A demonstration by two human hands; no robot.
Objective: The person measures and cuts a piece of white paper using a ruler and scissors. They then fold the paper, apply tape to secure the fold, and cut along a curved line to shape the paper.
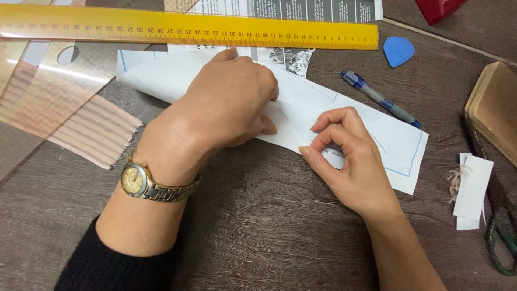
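Currently: both hands press a white paper point(350, 116) flat on the tabletop point(258, 237). Left hand point(229, 102) fingers curled, pinching the paper's edge; right hand point(344, 156) fingers bent, tips on the sheet, gripping nothing. Judged step: folding or creasing; a steady hold looks needed. Beyond the fingers: yellow ruler point(188, 27), printed sheet point(291, 9). Right: pen point(379, 98), blue chalk point(398, 51), white tags point(473, 188).

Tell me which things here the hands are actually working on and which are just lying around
In hand: left hand and right hand pressing the white paper piece.

Lying about: yellow ruler, blue pen, blue chalk, striped fabric, scissors, paper slips.
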